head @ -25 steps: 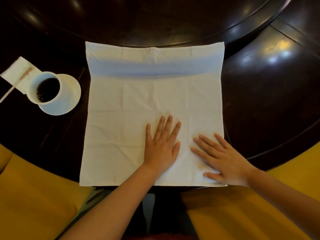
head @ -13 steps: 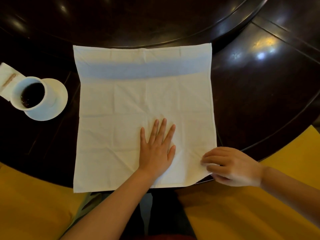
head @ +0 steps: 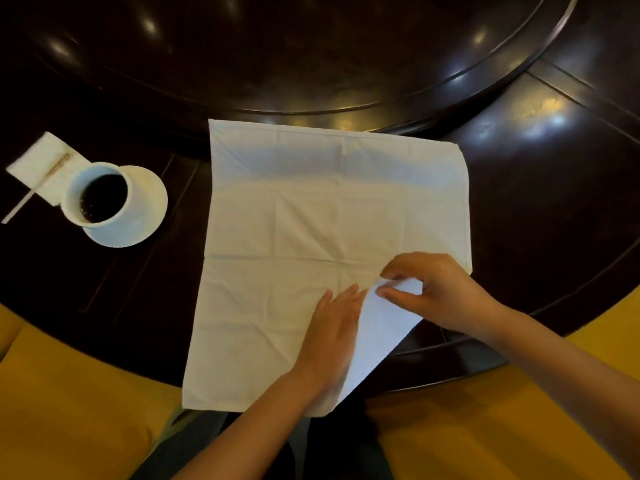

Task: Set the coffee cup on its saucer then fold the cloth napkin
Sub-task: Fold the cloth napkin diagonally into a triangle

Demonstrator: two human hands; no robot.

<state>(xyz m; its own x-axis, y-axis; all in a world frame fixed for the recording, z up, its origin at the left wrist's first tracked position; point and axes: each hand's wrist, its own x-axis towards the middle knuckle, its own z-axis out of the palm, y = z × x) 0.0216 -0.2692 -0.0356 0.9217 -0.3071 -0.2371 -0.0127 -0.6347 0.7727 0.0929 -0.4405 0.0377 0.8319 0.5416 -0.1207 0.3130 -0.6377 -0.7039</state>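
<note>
A white cloth napkin (head: 311, 220) lies spread on the dark round table. My left hand (head: 332, 337) presses flat on its near part, fingers together. Fingers of my right hand (head: 440, 292) pinch the napkin's near right corner, which is lifted and turned over toward the middle, so a triangular flap (head: 377, 334) stands up beside my left hand. At the left, a white coffee cup (head: 98, 194) with dark coffee stands on its white saucer (head: 149, 206).
A small paper napkin (head: 45, 164) with a stir stick (head: 20, 206) lies behind the cup. A raised dark turntable (head: 311, 64) fills the table's far part. Yellow seat cushions (head: 69, 410) flank my lap at the table's near edge.
My right hand went from flat on the cloth to pinching the near right corner, and now has lifted it inward. The left hand stays pressed down. The view shifted.
</note>
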